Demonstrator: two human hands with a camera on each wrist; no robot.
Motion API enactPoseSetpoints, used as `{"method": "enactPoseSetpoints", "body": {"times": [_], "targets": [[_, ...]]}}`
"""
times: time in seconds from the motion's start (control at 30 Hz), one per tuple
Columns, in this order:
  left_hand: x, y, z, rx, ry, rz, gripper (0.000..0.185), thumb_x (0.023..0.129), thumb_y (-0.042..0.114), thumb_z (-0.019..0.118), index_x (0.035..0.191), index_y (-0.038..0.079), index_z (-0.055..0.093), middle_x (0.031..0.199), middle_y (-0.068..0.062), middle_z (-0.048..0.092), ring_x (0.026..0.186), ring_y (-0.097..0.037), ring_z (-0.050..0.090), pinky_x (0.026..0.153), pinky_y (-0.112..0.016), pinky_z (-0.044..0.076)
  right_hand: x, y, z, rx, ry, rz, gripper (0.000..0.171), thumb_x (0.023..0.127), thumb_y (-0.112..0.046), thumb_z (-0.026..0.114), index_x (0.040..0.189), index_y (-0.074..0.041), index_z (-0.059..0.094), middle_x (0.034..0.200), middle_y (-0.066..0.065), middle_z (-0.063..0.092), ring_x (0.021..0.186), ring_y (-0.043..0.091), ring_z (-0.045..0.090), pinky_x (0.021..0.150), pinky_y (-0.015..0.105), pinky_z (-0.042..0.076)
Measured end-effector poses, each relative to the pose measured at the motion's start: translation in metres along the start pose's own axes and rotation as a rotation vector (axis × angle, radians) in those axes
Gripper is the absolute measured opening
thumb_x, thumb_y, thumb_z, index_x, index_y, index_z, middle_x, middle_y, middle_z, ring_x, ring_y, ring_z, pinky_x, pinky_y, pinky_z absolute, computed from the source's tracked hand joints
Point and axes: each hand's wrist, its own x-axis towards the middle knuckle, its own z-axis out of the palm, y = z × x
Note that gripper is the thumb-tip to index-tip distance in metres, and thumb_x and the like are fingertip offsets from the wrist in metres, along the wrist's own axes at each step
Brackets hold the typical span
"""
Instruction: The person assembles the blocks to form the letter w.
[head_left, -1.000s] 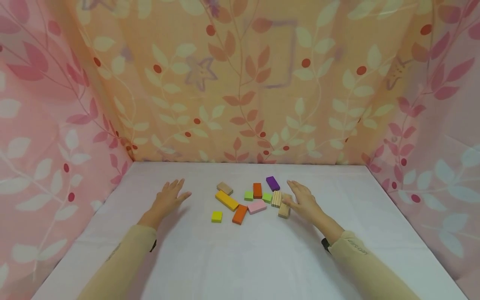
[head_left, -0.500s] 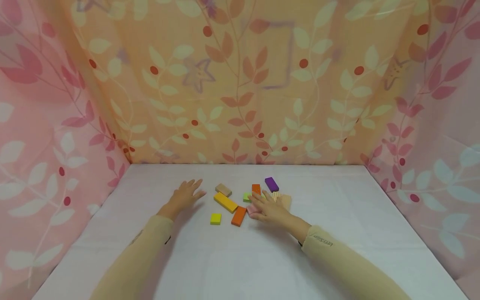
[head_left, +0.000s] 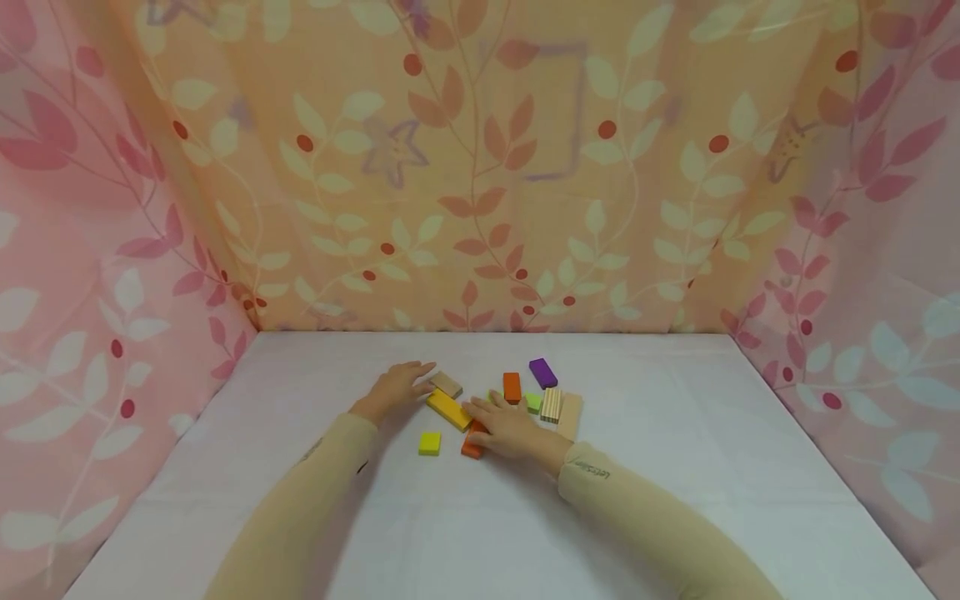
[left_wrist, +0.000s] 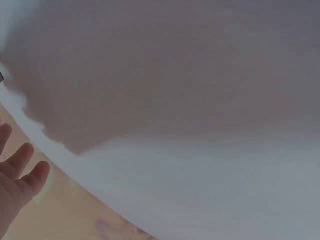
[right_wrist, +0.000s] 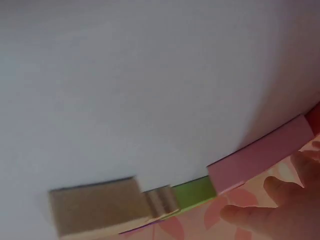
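My left hand (head_left: pixel 393 392) reaches in from the left with fingers extended, beside a plain wooden block (head_left: pixel 447 384) and a long orange-yellow block (head_left: pixel 448 410). It holds nothing that I can see; in the left wrist view the fingers of this hand (left_wrist: pixel 20 185) are spread. My right hand (head_left: pixel 512 431) lies palm down over the middle blocks, fingers stretched above the front orange block (head_left: pixel 472 448). Whether it touches them cannot be made out. The pink block (right_wrist: pixel 260 152) is hidden under it in the head view but shows in the right wrist view.
Around the hands lie a yellow square block (head_left: pixel 430 443), another orange block (head_left: pixel 512 386), a purple block (head_left: pixel 543 373), a green block (head_left: pixel 533 403), a striped block (head_left: pixel 551 405) and a wooden block (head_left: pixel 570 415). Patterned cloth (head_left: pixel 480 167) walls the white table (head_left: pixel 480 533) on three sides.
My right hand has moved left from the wooden and striped blocks to above the front orange block. The left hand has moved right, up to the plain wooden and orange-yellow blocks.
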Motion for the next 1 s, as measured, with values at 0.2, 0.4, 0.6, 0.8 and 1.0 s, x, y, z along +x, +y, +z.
{"method": "enactPoseSetpoints", "body": {"times": [0.2, 0.4, 0.6, 0.8, 1.0], "targets": [[0.016, 0.003, 0.0, 0.079, -0.02, 0.121, 0.048, 0.098, 0.019, 0.059, 0.143, 0.007, 0.049, 0.148, -0.019, 0.041, 0.134, -0.043, 0.038, 0.105, -0.062, 0.03, 0.009, -0.006, 0.007, -0.059, -0.028, 0.012, 0.06, 0.099, -0.051, 0.045, 0.152, -0.024, 0.037, 0.155, 0.0, 0.036, 0.146, 0.033, 0.018, 0.106, 0.071, 0.011], [0.022, 0.003, 0.0, 0.071, -0.095, 0.157, 0.045, 0.097, 0.009, 0.058, 0.142, 0.011, 0.051, 0.149, -0.012, 0.042, 0.136, -0.037, 0.037, 0.107, -0.06, 0.028, 0.011, -0.012, 0.007, -0.06, -0.033, 0.02, 0.058, 0.098, -0.051, 0.048, 0.15, -0.025, 0.04, 0.152, -0.001, 0.04, 0.146, 0.033, 0.018, 0.106, 0.072, 0.011], [0.026, 0.001, 0.003, 0.03, -0.053, 0.201, 0.038, 0.095, 0.004, 0.059, 0.133, 0.009, 0.06, 0.137, -0.014, 0.056, 0.129, -0.036, 0.047, 0.105, -0.056, 0.034, 0.013, -0.011, 0.008, -0.075, -0.024, 0.033, 0.056, 0.099, -0.05, 0.047, 0.149, -0.026, 0.042, 0.15, -0.002, 0.043, 0.146, 0.031, 0.02, 0.105, 0.072, 0.011], [0.031, -0.009, 0.006, 0.045, -0.021, 0.186, 0.034, 0.093, 0.008, 0.064, 0.127, 0.008, 0.064, 0.133, -0.012, 0.059, 0.127, -0.033, 0.049, 0.107, -0.052, 0.033, 0.014, -0.008, 0.007, -0.058, -0.022, 0.038, 0.055, 0.099, -0.05, 0.048, 0.149, -0.028, 0.042, 0.15, -0.004, 0.043, 0.146, 0.03, 0.02, 0.105, 0.073, 0.012], [0.024, -0.02, 0.0, 0.032, 0.054, 0.143, 0.037, 0.091, 0.014, 0.068, 0.127, 0.005, 0.064, 0.129, -0.014, 0.061, 0.123, -0.035, 0.052, 0.105, -0.052, 0.035, 0.015, -0.008, 0.004, -0.037, -0.046, 0.063, 0.055, 0.098, -0.05, 0.049, 0.148, -0.029, 0.043, 0.15, -0.005, 0.043, 0.146, 0.029, 0.019, 0.105, 0.073, 0.01]]}}
